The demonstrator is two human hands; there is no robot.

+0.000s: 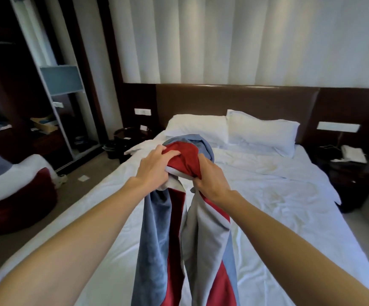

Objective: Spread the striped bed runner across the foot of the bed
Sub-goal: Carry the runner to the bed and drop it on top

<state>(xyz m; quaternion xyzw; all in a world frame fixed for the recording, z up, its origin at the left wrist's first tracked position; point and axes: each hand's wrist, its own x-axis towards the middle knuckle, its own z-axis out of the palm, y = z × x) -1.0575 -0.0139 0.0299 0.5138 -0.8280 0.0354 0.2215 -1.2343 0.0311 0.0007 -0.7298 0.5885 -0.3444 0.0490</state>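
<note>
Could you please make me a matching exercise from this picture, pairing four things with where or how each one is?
Things:
1. striped bed runner
2. pillows
3. headboard
4. red chair

States:
A. brown, behind the pillows
B. gripped in a bunch by the left hand and right hand
C. left of the bed, white cloth on it
D. white, side by side at the bed's head

Pairs: 1-B, 2-D, 3-A, 4-C.

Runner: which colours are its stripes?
The runner is red, blue and grey; head view.
</note>
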